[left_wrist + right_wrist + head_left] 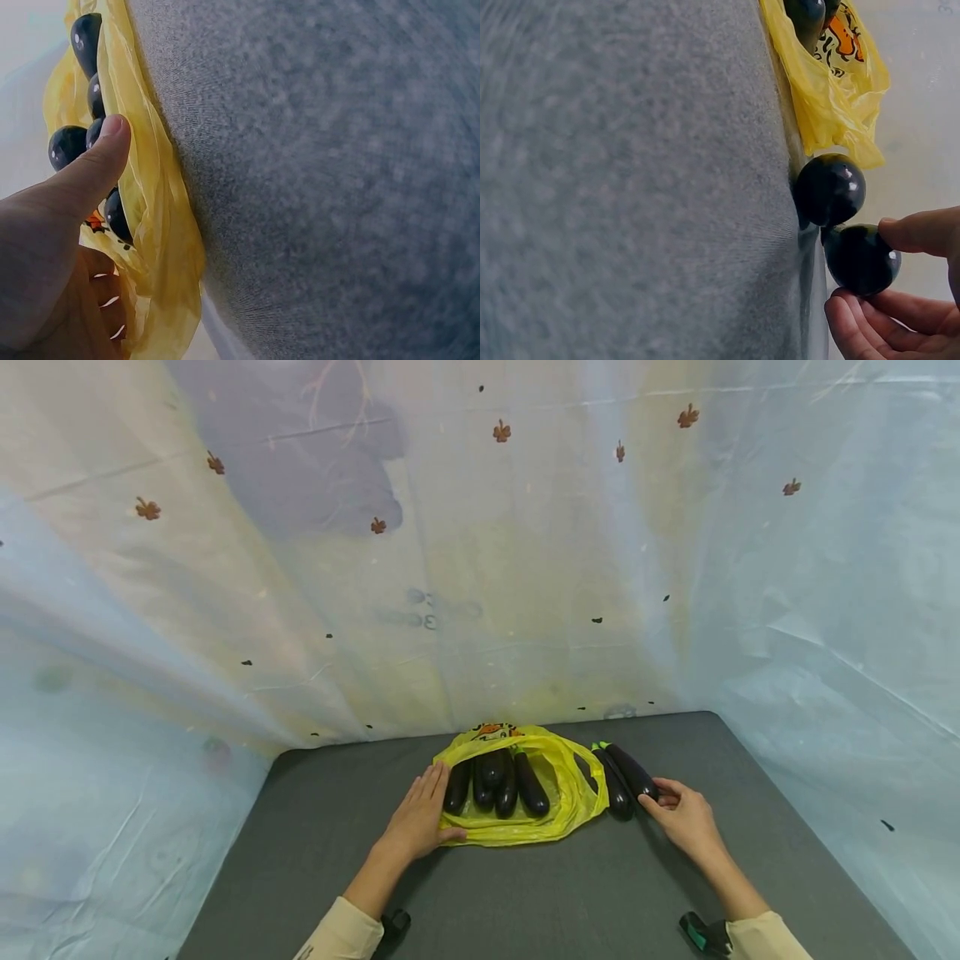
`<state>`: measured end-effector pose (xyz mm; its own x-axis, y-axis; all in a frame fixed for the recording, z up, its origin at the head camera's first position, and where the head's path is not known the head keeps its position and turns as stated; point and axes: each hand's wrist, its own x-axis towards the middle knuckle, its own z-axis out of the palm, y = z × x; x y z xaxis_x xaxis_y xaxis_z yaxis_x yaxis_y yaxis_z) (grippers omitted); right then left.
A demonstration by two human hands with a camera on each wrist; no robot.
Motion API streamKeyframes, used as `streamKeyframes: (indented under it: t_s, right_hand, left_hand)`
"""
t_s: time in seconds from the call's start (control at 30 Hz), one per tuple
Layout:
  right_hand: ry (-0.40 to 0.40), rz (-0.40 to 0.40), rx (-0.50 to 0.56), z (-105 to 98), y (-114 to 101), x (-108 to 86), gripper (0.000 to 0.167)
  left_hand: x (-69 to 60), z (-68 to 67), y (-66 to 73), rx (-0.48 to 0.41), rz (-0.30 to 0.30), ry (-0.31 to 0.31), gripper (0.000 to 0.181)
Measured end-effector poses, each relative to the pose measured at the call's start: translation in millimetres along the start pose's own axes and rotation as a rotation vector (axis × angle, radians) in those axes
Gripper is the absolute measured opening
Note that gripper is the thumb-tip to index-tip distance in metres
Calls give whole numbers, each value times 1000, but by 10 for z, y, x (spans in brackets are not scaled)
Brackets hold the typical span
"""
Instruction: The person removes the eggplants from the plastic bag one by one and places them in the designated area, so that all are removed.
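Observation:
Several dark eggplants (pixel 532 787) lie side by side inside a yellow plastic bag (pixel 517 835), its mouth facing the person. My left hand (pixel 418 814) rests with extended fingers against the bag's left side; in the left wrist view the thumb of the left hand (pixel 56 217) lies over the bag's edge (pixel 150 195). My right hand (pixel 686 818) pinches the lower end of an eggplant (pixel 632 769) right of the bag. In the right wrist view, thumb and fingers of the right hand (pixel 907 281) hold that eggplant (pixel 861 260), against another eggplant (pixel 831 189) beside it.
A grey table surface (pixel 525 902) lies under the bag and the eggplants. Pale plastic sheeting (pixel 525 568) with small leaf shapes rises behind the table and at both sides.

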<state>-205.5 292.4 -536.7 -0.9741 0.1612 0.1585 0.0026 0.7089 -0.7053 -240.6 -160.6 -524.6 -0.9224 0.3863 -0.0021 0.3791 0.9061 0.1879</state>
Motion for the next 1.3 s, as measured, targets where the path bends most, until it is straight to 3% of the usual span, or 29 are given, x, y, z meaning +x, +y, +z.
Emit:
streamKeyframes:
  t_s: [0.73,1.3]
  right_hand:
    - [-75,5,-12,19,7,9,56]
    - [-50,0,0,-2,-20,5,56]
  left_hand:
    - [-12,-49,51,-12,6,-3,116]
    - [12,23,18,-14,9,-9,117]
